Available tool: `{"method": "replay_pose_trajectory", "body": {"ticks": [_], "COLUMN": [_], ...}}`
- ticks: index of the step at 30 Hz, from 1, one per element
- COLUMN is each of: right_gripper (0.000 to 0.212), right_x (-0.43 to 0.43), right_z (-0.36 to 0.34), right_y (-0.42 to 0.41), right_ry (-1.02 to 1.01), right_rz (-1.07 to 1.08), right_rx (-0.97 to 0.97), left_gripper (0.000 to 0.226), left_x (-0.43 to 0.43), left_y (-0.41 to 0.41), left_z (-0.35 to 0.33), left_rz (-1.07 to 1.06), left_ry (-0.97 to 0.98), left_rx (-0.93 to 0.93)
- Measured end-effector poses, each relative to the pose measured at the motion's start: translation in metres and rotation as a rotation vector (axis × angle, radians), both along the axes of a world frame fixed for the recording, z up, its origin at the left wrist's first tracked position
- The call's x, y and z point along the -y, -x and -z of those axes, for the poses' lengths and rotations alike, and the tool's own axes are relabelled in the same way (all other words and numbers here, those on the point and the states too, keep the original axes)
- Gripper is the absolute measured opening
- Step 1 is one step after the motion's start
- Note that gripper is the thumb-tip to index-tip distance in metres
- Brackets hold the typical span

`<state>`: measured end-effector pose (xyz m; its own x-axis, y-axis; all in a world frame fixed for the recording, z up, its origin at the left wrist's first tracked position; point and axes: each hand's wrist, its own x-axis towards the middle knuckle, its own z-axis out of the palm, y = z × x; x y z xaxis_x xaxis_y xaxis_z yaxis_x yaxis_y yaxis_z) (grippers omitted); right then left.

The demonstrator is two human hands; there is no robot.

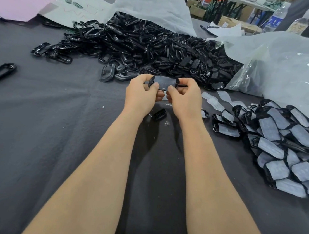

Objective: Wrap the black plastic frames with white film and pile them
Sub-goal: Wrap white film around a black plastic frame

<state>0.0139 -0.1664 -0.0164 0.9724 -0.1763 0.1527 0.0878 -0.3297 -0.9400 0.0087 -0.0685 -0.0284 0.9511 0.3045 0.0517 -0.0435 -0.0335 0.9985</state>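
Head view: left hand (pixel 142 93) and right hand (pixel 184 97) both pinch one black frame (pixel 164 83) above the grey table (pixel 45 135), film apparently across it. Unwrapped heap (pixel 147 45) behind; wrapped pile (pixel 282 144) at right.

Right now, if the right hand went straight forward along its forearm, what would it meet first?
Probably the heap of bare black frames just beyond the right hand, which grips a frame together with the left hand; depth is unclear.
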Motion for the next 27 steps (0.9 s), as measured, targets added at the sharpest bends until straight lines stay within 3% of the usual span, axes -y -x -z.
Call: {"method": "replay_pose_trajectory", "body": {"ticks": [15,23,27], "right_gripper": [0.008,0.009,0.014], "right_x": [0.008,0.082,0.130], "right_z": [-0.014,-0.042,-0.039], "right_y": [0.007,0.019,0.035], "right_ry": [-0.063,0.069,0.103], "right_rz": [0.065,0.345,0.524], "right_rx": [0.041,0.144,0.121], "left_gripper": [0.027,0.013,0.022], "left_x": [0.013,0.090,0.144], "left_y": [0.008,0.007,0.013], "left_z": [-0.014,-0.051,-0.051], "left_rz": [0.005,0.153,0.216], "left_ry": [-0.044,-0.111,-0.334], "left_rx": [0.051,0.109,0.115]}}
